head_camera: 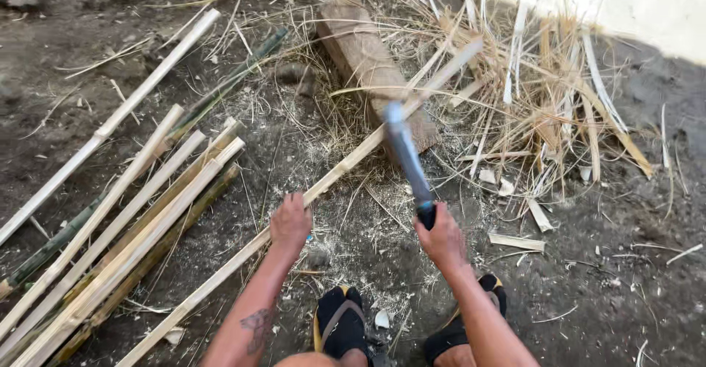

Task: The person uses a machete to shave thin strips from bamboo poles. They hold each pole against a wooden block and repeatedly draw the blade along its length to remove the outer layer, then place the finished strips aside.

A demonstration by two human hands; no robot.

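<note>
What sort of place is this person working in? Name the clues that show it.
Probably an outdoor yard used for splitting bamboo: bare dirt ground, split bamboo strips piled at one side, and a wooden chopping block among dry shavings.

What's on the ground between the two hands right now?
In the head view, only bare dirt strewn with pale chips and dry fibres lies between the left hand on the bamboo strip and the right hand gripping the blade.

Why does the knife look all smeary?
In the head view, the knife in the right hand is streaked with motion blur, while the strip held by the left hand and the block look sharp; the top right corner is washed out by bright sun.
</note>
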